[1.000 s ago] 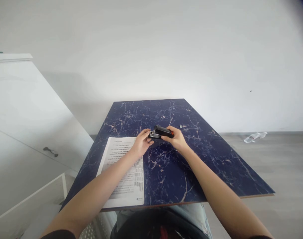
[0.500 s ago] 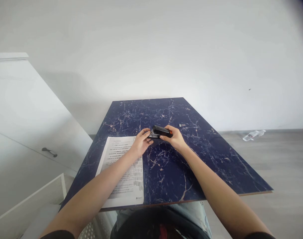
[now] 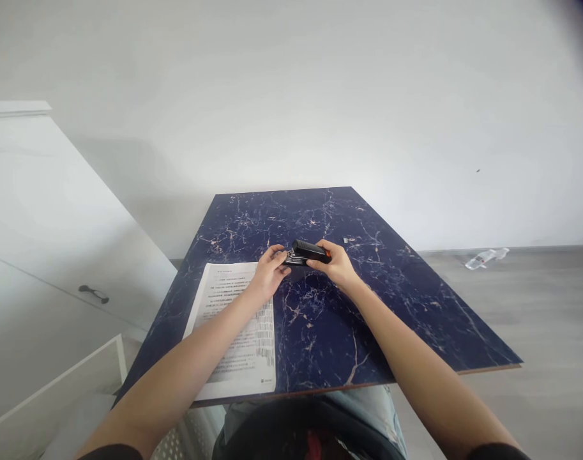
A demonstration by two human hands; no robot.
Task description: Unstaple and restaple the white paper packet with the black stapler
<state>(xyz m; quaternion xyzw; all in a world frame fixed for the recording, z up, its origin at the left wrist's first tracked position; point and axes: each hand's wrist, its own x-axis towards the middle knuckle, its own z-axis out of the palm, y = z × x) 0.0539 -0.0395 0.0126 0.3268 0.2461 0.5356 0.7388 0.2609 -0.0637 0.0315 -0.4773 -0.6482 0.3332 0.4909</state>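
A black stapler (image 3: 310,250) with an orange part at its rear is held above the dark blue marbled table (image 3: 315,358), its top raised away from the base. My right hand (image 3: 338,265) is closed round its rear end. The fingers of my left hand (image 3: 271,273) pinch the front end of the base. Below my left forearm, printed paper (image 3: 234,377) lies at the table's near left; the forearm hides part of it. A small metallic piece (image 3: 345,241) rests on the table beyond my right hand.
To the left stands a white cabinet (image 3: 56,223) with a dark handle (image 3: 94,294). A white-framed panel (image 3: 56,383) is at the lower left. Clear crumpled plastic (image 3: 486,258) lies on the floor at right, near the wall (image 3: 291,96).
The view has shifted very slightly. Both hands keep their grip on the stapler, and my left fingers have moved only a little at its front end.
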